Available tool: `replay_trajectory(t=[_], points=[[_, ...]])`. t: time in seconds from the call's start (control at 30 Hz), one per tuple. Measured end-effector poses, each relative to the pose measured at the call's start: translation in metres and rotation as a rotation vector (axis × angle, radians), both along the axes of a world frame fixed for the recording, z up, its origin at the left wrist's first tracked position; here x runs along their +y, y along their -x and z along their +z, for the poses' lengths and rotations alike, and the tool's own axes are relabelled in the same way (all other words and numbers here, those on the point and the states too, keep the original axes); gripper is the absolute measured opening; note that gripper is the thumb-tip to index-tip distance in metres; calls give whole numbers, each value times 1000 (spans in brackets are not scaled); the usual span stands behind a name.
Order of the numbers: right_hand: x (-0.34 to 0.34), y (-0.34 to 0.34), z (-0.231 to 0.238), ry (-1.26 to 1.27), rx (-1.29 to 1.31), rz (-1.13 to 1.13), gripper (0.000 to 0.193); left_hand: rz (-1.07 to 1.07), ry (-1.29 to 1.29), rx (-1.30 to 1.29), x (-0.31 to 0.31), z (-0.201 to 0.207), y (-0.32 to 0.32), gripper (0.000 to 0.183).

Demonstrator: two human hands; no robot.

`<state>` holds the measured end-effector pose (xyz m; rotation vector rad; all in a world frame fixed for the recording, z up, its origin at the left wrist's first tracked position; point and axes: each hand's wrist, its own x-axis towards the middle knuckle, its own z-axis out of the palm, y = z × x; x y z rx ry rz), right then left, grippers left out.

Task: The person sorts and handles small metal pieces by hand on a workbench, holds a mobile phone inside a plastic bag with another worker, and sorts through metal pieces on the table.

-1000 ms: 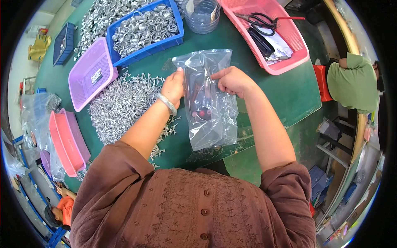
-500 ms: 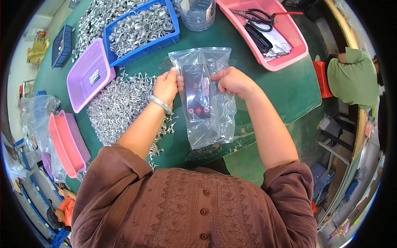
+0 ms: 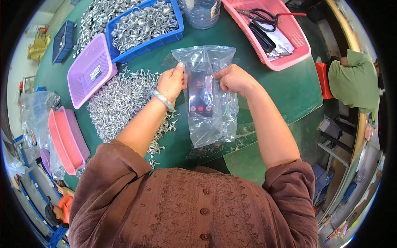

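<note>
In the middle lies a clear plastic bag (image 3: 226, 124) with a dark smartphone (image 3: 200, 93) upright inside it. The phone's screen is lit, with small round buttons near its lower end. My left hand (image 3: 171, 84) is closed on the left edge of the bag and phone, thumb up and fingertips partly behind the film. At the right edge my right hand (image 3: 235, 79) has its index finger stretched toward the phone and the other fingers curled against the bag. A pale bangle (image 3: 163, 101) sits on my left wrist. My left forearm passes over a pile of small silvery metal parts (image 3: 120, 105).
Beyond stand a blue crate (image 3: 153, 43) of metal rings, a purple basket (image 3: 78, 78) and a clear plastic tub (image 3: 202, 16). A pink basket (image 3: 285, 62) at far right holds scissors and tools. Pink bins (image 3: 62, 140) stand left. Other people (image 3: 353, 80) are beyond the green table (image 3: 285, 95).
The phone's screen has turned more toward view with less glare. The bag and both hands have shifted slightly right in the picture, along with most surroundings.
</note>
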<state>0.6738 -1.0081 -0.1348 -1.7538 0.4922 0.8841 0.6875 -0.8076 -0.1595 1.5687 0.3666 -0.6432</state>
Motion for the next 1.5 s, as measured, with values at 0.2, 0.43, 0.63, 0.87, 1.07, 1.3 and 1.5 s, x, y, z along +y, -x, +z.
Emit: replay_trajectory(t=[0.2, 0.43, 0.63, 0.87, 1.07, 1.3, 1.5], points=[[3, 1, 3, 62, -39, 29, 51, -21, 30, -4, 1, 1, 0, 53], [3, 8, 6, 87, -17, 89, 53, -38, 39, 20, 5, 2, 0, 51], [-1, 29, 1, 44, -21, 99, 48, -40, 95, 114, 5, 5, 7, 44], [-19, 47, 17, -2, -173, -32, 37, -208, -86, -137, 26, 1, 11, 39], [-49, 93, -20, 86, -389, -177, 23, -68, -13, -292, 69, 32, 21, 37], [-33, 141, -67, 563, -1074, -185, 25, 15, -172, -466, 158, 71, 47, 36], [-25, 145, -72, 745, -1192, -125, 30, 67, -342, -555, 208, 68, 89, 29]])
